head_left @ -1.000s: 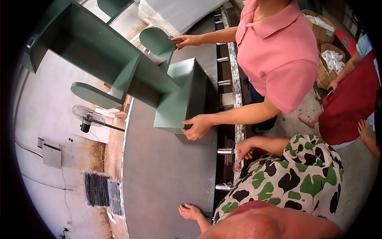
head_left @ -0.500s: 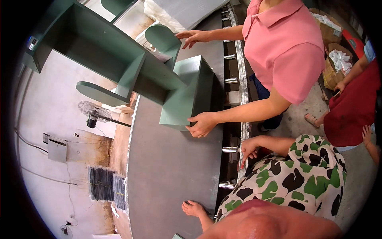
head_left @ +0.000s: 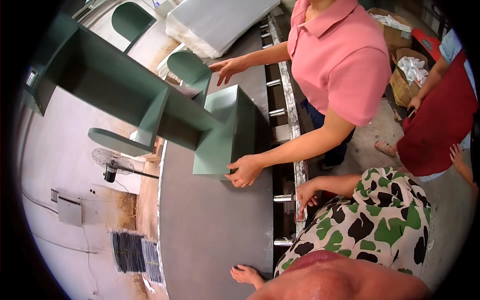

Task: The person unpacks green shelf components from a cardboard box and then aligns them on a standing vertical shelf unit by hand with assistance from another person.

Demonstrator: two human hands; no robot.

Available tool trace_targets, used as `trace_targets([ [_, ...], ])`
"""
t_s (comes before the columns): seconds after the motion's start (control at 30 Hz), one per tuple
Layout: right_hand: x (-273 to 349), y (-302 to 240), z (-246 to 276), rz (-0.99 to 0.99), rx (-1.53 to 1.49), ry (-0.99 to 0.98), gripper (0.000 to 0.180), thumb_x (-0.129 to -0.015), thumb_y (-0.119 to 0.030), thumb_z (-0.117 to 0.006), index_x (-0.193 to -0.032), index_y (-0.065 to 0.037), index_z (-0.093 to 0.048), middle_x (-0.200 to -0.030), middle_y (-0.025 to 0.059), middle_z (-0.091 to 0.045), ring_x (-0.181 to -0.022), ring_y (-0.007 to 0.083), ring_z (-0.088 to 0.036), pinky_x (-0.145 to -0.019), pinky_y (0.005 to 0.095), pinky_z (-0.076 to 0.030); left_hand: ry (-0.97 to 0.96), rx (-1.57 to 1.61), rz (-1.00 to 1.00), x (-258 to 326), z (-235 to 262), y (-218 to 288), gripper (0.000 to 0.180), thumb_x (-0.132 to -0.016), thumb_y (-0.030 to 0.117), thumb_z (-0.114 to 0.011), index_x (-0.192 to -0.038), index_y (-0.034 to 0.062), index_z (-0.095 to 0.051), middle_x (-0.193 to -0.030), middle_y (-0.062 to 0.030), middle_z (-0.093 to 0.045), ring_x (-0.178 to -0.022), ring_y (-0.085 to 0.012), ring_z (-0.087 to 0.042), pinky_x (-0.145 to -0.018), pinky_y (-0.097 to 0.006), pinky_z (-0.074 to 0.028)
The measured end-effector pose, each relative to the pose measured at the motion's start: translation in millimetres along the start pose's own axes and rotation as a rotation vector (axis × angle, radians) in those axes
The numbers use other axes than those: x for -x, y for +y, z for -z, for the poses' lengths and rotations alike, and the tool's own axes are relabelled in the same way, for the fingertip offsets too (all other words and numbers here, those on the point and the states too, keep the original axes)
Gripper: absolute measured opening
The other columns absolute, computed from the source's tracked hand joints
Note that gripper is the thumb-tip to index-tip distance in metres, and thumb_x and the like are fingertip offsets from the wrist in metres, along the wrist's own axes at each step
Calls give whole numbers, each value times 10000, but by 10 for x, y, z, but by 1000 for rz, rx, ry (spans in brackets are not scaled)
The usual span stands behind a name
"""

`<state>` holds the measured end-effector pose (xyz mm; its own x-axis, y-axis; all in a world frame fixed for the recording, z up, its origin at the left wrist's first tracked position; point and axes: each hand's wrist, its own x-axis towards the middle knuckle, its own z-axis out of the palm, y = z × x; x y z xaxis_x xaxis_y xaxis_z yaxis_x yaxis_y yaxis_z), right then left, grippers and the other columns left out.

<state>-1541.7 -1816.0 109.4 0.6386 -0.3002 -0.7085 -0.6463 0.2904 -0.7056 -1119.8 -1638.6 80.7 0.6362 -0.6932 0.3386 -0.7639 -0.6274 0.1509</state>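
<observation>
Fingers [head_left: 239,270] of the left hand [head_left: 246,274] lie spread and flat on the grey table [head_left: 215,235], at its near edge, pinching nothing. The right hand [head_left: 306,192] hangs at the table's right side, against the metal rail [head_left: 299,170] that runs along it. Its fingers are loosely curled and pointing down, and I cannot tell whether they close on the rail or only brush it.

The green shelf unit [head_left: 225,135] stands on the far half of the table, its box end down on the top and its long boards reaching out past the table's left side. A co-worker in a pink shirt, standing across the rail from the table, has it. One co-worker's hand [head_left: 245,171] presses the lower corner of the box end, and the other [head_left: 227,66] reaches to a rounded green panel [head_left: 187,70] at the table's far end. A wrapped white bundle [head_left: 215,22] lies beyond that.

As I judge it, this is a waiting stage for my two hands: the unit is being steadied and placed by someone else, well apart from both of them. Joining in would call for lifting the left hand off the table, reaching up along it to the unit's near face, and taking hold clear of the co-worker's fingers.
</observation>
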Motion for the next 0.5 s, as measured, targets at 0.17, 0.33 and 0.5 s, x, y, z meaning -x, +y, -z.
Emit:
trace_targets([
  [0.17, 5, 25, -7, -31, 19, 37, 364, -711, -372, -728, -654, -46, -577, -616, 68, -632, -504, 165, -627, -415, 255, -421, 40, 6, -26, 11, -116, -82, 366, -898, 310, -444, -1119, 30, -527, -1204, -135, -491, -1139, -293, -442, -894, -437, -369],
  [0.33, -35, -29, 11, -42, 25, 11, 361, -708, -369, -731, -651, -45, -583, -613, 68, -631, -507, 166, -628, -412, 248, -416, 42, 1, -12, 24, -105, -104, 371, -899, 315, -443, -1127, 34, -524, -1212, -139, -487, -1145, -295, -439, -900, -436, -365],
  [0.5, 53, -24, -2, -46, 23, 29, 358, -712, -368, -726, -646, -43, -593, -631, 73, -635, -518, 167, -631, -407, 247, -407, 17, 18, -1, 14, -96, -65, 374, -905, 320, -436, -1136, 39, -520, -1222, -130, -481, -1155, -287, -433, -906, -432, -358],
])
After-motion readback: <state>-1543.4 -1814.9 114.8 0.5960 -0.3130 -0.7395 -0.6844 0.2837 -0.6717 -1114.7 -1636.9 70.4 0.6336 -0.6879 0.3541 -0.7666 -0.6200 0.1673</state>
